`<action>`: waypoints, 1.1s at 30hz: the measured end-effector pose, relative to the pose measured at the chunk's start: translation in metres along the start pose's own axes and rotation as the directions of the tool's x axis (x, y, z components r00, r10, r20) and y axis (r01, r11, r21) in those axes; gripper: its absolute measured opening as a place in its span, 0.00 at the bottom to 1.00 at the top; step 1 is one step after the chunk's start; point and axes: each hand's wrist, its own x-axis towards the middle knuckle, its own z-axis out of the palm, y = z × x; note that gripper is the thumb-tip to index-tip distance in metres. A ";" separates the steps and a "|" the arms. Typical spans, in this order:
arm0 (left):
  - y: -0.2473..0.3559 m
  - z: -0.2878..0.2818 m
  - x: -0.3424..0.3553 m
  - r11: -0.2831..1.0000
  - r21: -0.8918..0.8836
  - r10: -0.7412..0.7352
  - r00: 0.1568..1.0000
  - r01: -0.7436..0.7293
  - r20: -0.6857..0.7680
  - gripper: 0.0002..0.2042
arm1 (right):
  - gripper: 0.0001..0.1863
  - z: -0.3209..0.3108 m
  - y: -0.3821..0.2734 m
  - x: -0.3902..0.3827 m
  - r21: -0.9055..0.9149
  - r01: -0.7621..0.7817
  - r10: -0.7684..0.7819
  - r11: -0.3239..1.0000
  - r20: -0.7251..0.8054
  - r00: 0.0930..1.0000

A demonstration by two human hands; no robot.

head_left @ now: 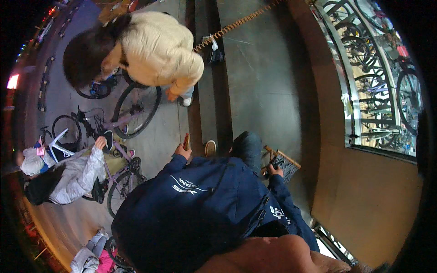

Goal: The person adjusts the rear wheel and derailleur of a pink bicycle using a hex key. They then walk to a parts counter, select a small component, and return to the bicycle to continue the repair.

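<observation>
My left hand (183,152), at the end of a navy sleeve, is closed round a narrow brown handle-like object (186,140). Its exact kind is too small to make out. On the other side of my knee, my right hand (275,171) has its fingers bent round something dark. Beside and beneath that hand is a small folding stool (291,164) with a wooden frame and a dark seat. I cannot tell whether the dark thing is part of the stool. My jeans knee (246,142) and brown shoe (210,148) show between my hands.
A person in a cream jacket (157,45) bends by a bicycle wheel (136,111). Another person in grey (84,177) holds a purple bicycle (119,154). A coiled hose (236,27) hangs above the steps (216,91). Bicycles (373,86) show behind glass at right.
</observation>
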 end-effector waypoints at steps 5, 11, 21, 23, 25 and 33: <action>0.075 0.019 0.084 0.978 0.177 -0.144 0.975 0.113 0.170 0.27 | 0.41 -0.046 -0.032 0.063 -0.086 -0.178 0.188 0.980 0.122 0.975; 0.176 0.020 0.125 0.978 0.127 -0.194 0.948 0.166 0.251 0.27 | 0.38 -0.204 -0.128 0.187 -0.068 -0.106 0.115 0.992 0.135 0.984; 0.383 0.014 0.217 0.924 -0.134 -0.347 0.932 0.358 0.104 0.24 | 0.46 -0.464 -0.486 0.500 -0.190 0.181 -0.175 0.965 0.047 0.983; 0.414 0.012 0.253 0.903 -0.163 -0.386 0.917 0.399 0.105 0.24 | 0.44 -0.475 -0.557 0.554 -0.249 0.302 -0.295 0.920 0.067 0.953; 0.447 0.001 0.301 0.882 -0.186 -0.420 0.902 0.432 0.101 0.23 | 0.42 -0.472 -0.618 0.603 -0.301 0.366 -0.367 0.881 0.057 0.929; 0.585 -0.083 0.471 0.839 -0.349 -0.458 0.888 0.417 -0.041 0.22 | 0.37 -0.460 -0.816 0.694 -0.340 0.412 -0.362 0.846 0.201 0.910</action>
